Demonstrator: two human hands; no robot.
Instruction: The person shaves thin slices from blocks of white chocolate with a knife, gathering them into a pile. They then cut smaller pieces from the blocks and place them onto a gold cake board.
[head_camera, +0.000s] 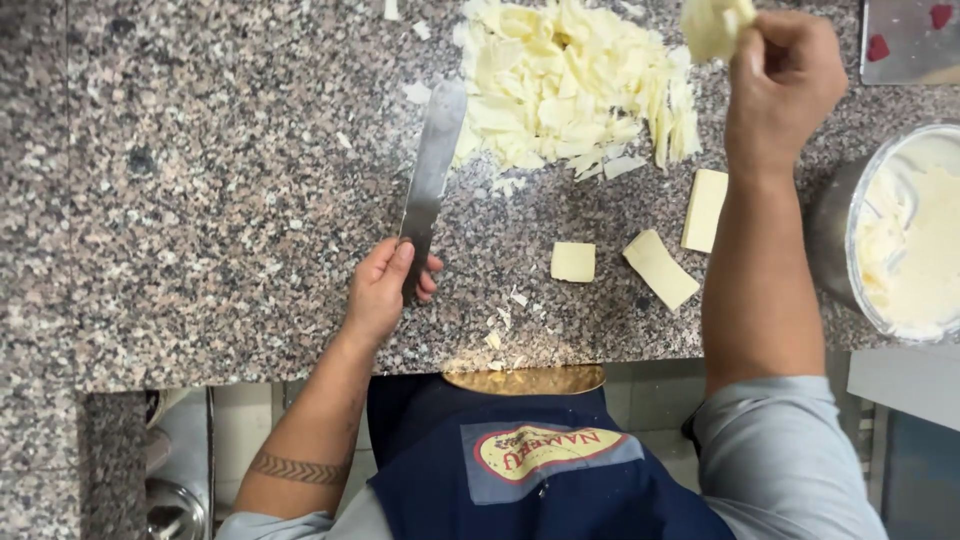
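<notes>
left hand (380, 290): closed round handle of long metal spatula (432, 165), blade flat on table (200, 200), tip at shavings pile (570, 85)
right hand (785, 80): raised, pinching clump of pale shavings (715, 25)
blocks (660, 268): three pale pieces between hands
bowl (900, 235): right, holds shavings
</notes>
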